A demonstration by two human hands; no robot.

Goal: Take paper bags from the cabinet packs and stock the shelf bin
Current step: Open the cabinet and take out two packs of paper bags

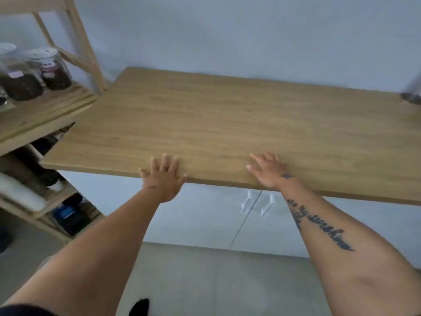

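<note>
Pale grey wall [227,30] up top, wide wood-grain countertop [227,124] running beneath it. White cabinet doors [193,215] under the counter, two white handles [247,201] side by side. Grey tiled floor [205,281] below. Open wooden shelf unit [82,55] at left, jars [55,71] on it.

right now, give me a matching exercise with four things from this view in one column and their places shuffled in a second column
Things
1. left hand
2. glass jars
3. white cabinet handles
4. shiny metal object

Places
A. on the cabinet doors, below the countertop
B. on the wooden shelf, far left
C. flat on the countertop's front edge
D. at the countertop's far right end

Pairs: 1-C, 2-B, 3-A, 4-D
</note>
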